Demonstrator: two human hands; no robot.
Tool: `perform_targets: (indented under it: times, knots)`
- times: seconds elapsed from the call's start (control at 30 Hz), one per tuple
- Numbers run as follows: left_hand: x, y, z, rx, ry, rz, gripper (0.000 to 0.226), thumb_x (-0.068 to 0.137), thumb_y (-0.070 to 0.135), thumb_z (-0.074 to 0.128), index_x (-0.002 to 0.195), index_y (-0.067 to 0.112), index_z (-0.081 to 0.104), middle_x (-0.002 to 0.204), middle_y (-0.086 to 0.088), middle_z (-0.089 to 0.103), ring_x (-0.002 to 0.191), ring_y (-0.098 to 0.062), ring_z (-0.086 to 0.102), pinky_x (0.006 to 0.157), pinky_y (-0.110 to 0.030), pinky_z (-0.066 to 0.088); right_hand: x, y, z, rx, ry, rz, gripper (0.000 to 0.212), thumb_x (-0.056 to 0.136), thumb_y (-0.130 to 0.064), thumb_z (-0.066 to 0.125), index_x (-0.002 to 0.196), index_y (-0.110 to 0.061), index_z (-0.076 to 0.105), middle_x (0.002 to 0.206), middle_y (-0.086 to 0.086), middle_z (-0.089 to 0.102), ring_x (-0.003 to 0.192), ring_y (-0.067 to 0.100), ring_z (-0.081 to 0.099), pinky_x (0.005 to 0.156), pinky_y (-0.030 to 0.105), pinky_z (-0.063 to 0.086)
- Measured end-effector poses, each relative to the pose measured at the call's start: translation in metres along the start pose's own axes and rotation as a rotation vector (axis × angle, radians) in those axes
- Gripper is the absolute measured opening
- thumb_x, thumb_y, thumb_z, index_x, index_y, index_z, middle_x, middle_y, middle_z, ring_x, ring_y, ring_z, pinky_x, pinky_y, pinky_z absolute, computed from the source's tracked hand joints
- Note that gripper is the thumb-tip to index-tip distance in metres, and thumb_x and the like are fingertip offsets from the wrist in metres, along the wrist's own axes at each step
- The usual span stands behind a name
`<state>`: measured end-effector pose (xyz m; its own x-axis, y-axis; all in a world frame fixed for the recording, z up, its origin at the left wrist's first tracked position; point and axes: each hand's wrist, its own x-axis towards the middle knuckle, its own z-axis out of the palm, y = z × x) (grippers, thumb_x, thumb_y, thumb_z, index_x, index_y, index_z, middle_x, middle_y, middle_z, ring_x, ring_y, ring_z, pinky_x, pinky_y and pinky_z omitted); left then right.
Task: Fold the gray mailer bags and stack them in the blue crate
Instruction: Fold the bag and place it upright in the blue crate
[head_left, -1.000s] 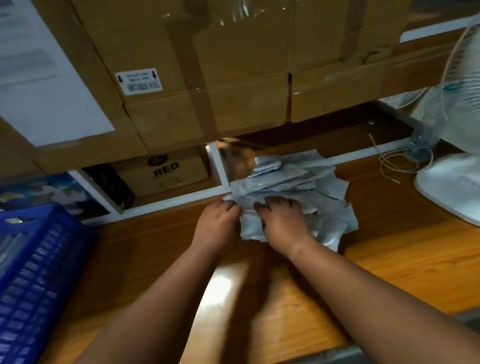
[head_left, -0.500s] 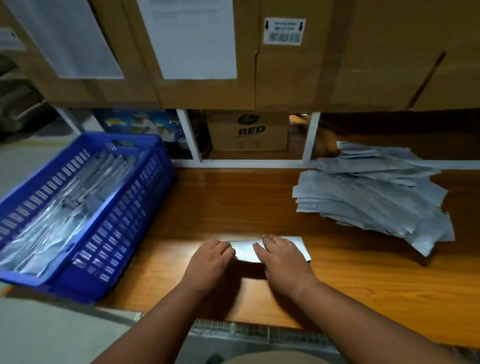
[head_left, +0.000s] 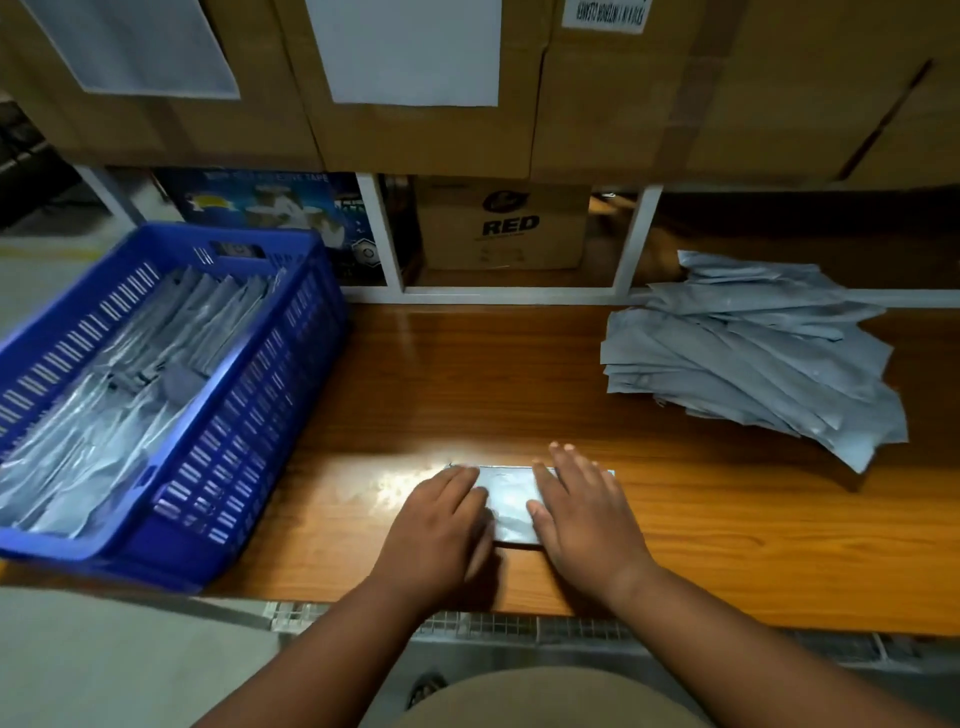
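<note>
1. One flat gray plastic mailer bag (head_left: 506, 506) lies on the glossy wooden table (head_left: 701, 525) near its front edge, between and partly under both hands.
2. The left hand (head_left: 441, 525) and the right hand (head_left: 582, 512) both press flat on it with fingers straight; neither grip is curled round anything.
3. Done so far: the blue slotted plastic crate (head_left: 249, 415) at the table's left end already holds a layer of gray bags (too overlapped to count).
4. Left to do, as I judge it: finish creasing this bag, move it to the crate, then work through the loose heap of unfolded gray bags (head_left: 753, 353) at the far right, well apart from the hands.
5. Count: one crate, one bag in hand, one heap of a good many bags.
</note>
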<state>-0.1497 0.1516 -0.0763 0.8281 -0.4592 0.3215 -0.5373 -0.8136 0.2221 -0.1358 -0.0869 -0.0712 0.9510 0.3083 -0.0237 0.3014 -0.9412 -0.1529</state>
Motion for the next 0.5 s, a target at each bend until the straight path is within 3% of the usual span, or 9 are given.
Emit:
perform_targets:
  times: [0.1,0.23,0.4,0.5]
  knots:
    - [0.027,0.02,0.018,-0.054,-0.016,0.041,0.045,0.106,0.032,0.048,0.136,0.003,0.065,0.149,-0.02,0.058,0.137,-0.038,0.055,0.116,-0.05,0.046,0.006,0.013,-0.004,-0.027,-0.041,0.069,0.065,0.11,-0.054,0.028,0.166,-0.022,0.032,0.177,0.011,0.02,0.164,0.03,0.013,0.132,0.053,0.014]
    - [0.058,0.04,0.042,-0.084,-0.22,0.024,0.064,0.097,0.033,0.046,0.154,0.004,0.05,0.16,-0.021,0.048,0.149,-0.038,0.045,0.12,-0.055,0.042,0.007,0.022,0.004,0.007,-0.127,0.108,0.068,0.112,-0.049,0.026,0.171,-0.023,0.006,0.179,0.007,-0.005,0.165,0.026,-0.011,0.133,0.053,-0.001]
    - [0.072,0.041,0.07,-0.084,-0.318,-0.025,0.065,0.102,0.038,0.044,0.159,0.007,0.045,0.166,-0.018,0.04,0.156,-0.035,0.035,0.124,-0.056,0.035,0.004,0.03,0.02,0.067,-0.124,0.108,0.068,0.109,-0.045,0.012,0.171,-0.02,0.004,0.179,0.004,-0.006,0.165,0.021,-0.011,0.132,0.047,-0.004]
    - [0.07,0.04,0.074,-0.01,-0.326,-0.012,0.068,0.104,0.042,0.037,0.163,0.008,0.037,0.171,-0.018,0.031,0.161,-0.033,0.024,0.129,-0.053,0.024,0.004,0.032,0.026,0.048,-0.102,0.092,0.073,0.105,-0.048,0.008,0.171,-0.019,0.01,0.179,0.006,-0.001,0.165,0.023,-0.007,0.132,0.05,0.0]
